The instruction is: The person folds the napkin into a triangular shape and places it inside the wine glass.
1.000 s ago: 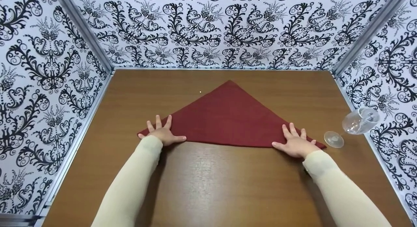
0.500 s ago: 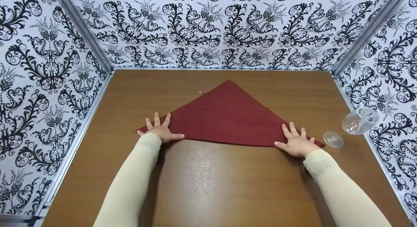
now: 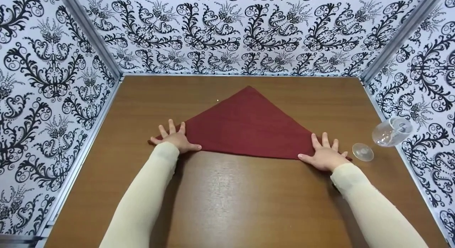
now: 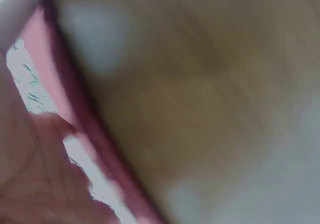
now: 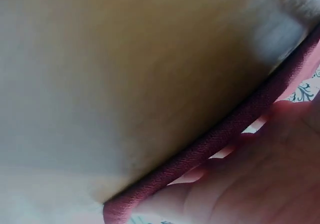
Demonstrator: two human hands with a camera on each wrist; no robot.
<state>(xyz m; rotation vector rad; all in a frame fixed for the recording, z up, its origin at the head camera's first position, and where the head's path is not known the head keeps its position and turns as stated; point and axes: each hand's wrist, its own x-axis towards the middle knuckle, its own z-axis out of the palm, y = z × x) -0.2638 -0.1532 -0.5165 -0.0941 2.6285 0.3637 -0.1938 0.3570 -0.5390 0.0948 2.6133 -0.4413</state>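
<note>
A dark red cloth napkin (image 3: pixel 245 127), folded into a triangle, lies flat with its peak toward the back wall. My left hand (image 3: pixel 176 140) rests on its left corner, fingers spread and thumb along the near edge. On the right corner lies my right hand (image 3: pixel 325 157), its fingers spread too. The left wrist view shows the folded napkin edge (image 4: pixel 95 129) beside the palm. In the right wrist view the napkin's thick edge (image 5: pixel 210 144) runs past the fingers of the right hand (image 5: pixel 250 179). Part of each corner is hidden under a hand.
A clear wine glass (image 3: pixel 389 132) lies on its side at the right, its foot (image 3: pixel 363 152) close to the napkin's right corner. The brown wooden table (image 3: pixel 227 198) is bordered by white walls (image 3: pixel 227 34) with black scrollwork and by metal posts.
Both hands stay on the napkin's corners. The left hand has slid slightly away from me with its corner, and the right fingers have shifted a little outward.
</note>
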